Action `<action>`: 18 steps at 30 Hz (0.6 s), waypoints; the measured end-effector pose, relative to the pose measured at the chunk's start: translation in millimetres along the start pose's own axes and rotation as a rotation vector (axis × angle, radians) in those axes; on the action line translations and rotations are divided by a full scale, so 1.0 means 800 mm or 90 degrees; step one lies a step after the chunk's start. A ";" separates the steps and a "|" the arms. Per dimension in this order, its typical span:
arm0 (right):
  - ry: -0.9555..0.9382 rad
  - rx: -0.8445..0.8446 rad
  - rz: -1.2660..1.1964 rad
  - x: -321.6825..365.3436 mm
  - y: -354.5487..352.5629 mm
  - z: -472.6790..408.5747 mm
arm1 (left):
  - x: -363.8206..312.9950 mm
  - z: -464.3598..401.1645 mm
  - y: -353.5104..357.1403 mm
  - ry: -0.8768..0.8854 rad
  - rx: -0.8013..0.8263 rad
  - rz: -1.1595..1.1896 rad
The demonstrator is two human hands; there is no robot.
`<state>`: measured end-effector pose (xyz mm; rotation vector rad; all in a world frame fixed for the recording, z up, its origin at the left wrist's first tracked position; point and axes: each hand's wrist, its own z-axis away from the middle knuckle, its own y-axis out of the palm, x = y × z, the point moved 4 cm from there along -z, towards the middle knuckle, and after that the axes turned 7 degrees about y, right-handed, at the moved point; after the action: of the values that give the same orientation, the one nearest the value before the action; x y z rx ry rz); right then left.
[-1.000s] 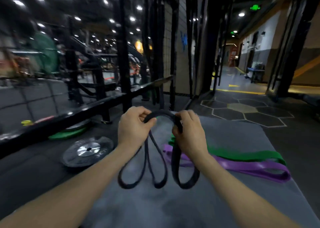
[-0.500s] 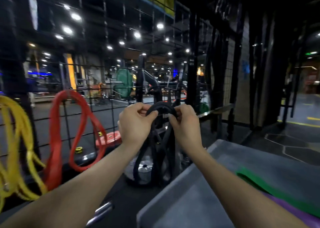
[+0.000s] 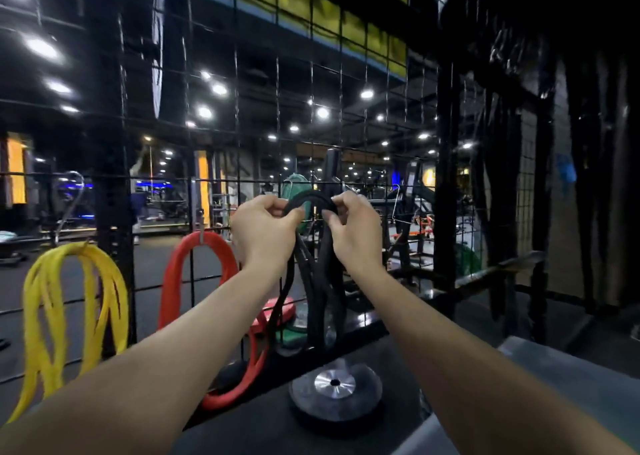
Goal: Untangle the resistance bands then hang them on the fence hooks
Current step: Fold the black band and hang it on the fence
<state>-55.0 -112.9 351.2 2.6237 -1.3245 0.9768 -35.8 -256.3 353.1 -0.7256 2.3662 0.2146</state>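
Observation:
A black resistance band [image 3: 313, 274] hangs in several loops from both my hands, close in front of the black wire fence [image 3: 277, 122]. My left hand [image 3: 263, 227] pinches the top of the loop on its left side. My right hand [image 3: 356, 227] pinches the same arch on its right. The arch of the band [image 3: 311, 198] sits at a horizontal fence wire. A red band [image 3: 194, 271] hangs from a metal hook [image 3: 201, 227] to the left. A yellow band [image 3: 69, 302] hangs further left, below another hook [image 3: 71, 198].
A dark weight plate with a silver hub [image 3: 335, 387] lies on the floor below my hands. A grey mat's corner [image 3: 571, 371] shows at the lower right. A thick black post [image 3: 446, 184] stands right of my hands. More plates lie beyond the fence base.
My view has swung left and up from the mat to the fence. Both hands have carried the black band higher and closer to the wire. The green and purple bands have left the view.

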 end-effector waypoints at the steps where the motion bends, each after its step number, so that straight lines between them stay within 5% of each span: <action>1: 0.011 -0.001 0.000 -0.004 0.004 -0.006 | 0.002 -0.004 0.005 -0.012 0.000 -0.011; 18: 0.068 0.092 -0.008 -0.041 0.070 0.009 | 0.067 0.005 0.032 -0.006 0.007 -0.114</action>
<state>-106.7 -126.9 314.1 2.6348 -1.2579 1.2354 -81.6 -257.6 315.8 -0.9232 2.2761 0.1282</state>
